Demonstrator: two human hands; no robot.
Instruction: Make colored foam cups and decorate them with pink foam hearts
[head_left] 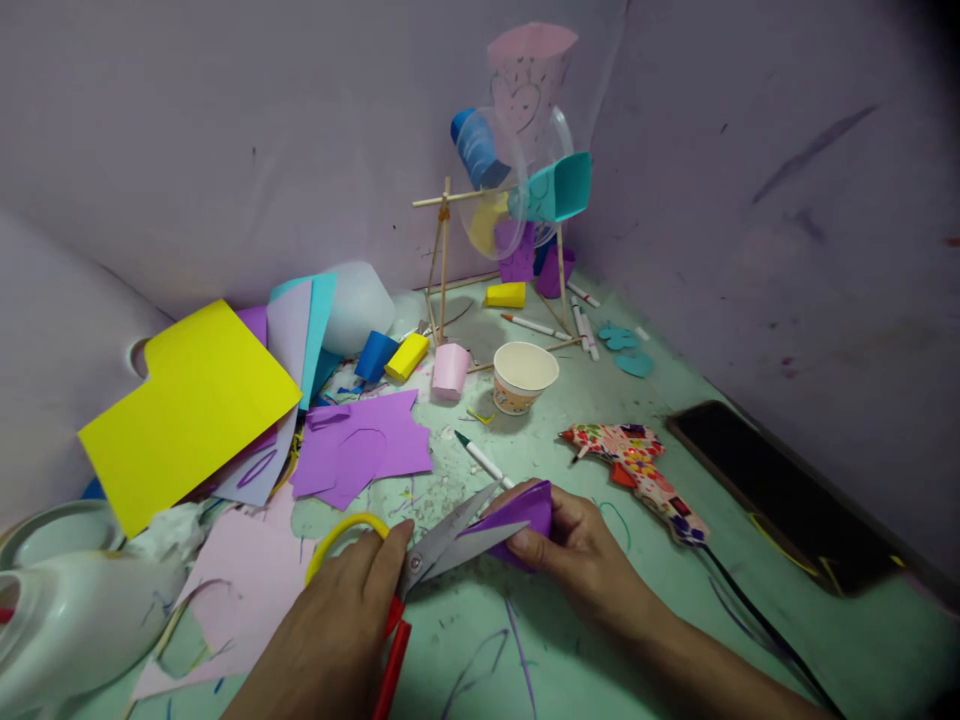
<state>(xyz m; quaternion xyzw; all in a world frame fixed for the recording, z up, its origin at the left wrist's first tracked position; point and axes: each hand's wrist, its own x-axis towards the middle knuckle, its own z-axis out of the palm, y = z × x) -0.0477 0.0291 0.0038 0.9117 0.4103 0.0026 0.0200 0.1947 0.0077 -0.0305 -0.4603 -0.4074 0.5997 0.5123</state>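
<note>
My left hand (349, 600) is closed round the red and yellow handles of a pair of scissors (439, 545), whose blades are parted. Between the blades lies the edge of a purple paper piece (536, 510), pinched in my right hand (581, 550) by thumb and fingers. A green-tipped marker (484, 460) rests on the table just behind the blades. To the left lie purple paper scraps (367, 450) and a cut pink sheet (247, 575).
A stick frame (444, 250) with a wheel of colored cups stands at the back. A paper cup (525, 375) is in the middle, a glue gun (637, 470) and phone (780, 490) at right, yellow paper (195, 410) and a white bottle (90, 620) at left.
</note>
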